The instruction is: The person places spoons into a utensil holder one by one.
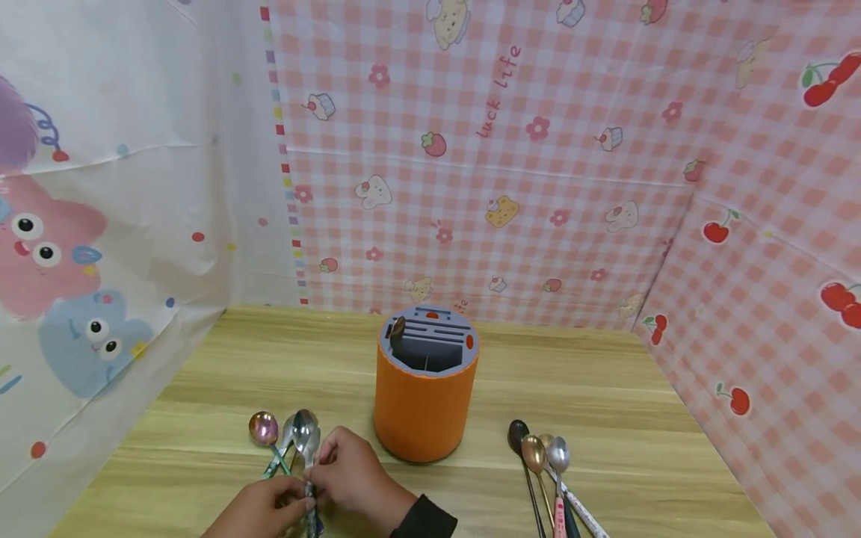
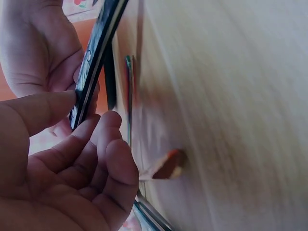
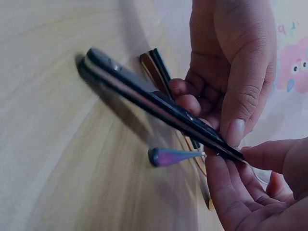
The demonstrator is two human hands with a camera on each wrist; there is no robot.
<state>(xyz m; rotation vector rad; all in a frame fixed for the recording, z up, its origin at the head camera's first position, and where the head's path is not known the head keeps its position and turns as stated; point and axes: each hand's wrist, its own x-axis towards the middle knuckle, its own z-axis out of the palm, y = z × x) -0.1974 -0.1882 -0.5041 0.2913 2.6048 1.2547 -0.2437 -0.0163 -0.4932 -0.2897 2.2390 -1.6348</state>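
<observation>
A silver spoon [image 1: 306,432] with a dark, patterned handle is held by both hands in the head view. The left hand [image 1: 264,509] pinches its handle, while the right hand [image 1: 356,474] grips closer to the bowl. In the right wrist view the riveted handle [image 3: 144,102] slants from upper left to the fingertips of both hands. Just left of the hands lie a spoon with a pinkish, shiny bowl [image 1: 263,429] and another silver spoon [image 1: 288,431], partly hidden by the held one.
An orange cylindrical holder [image 1: 422,418] with a slotted grey top stands behind the hands; a brown piece [image 1: 399,326] sticks out of it. Several long-handled spoons, one with a gold bowl [image 1: 534,453], lie to the right. Patterned cloth [image 1: 491,157] encloses the wooden table [image 1: 592,388].
</observation>
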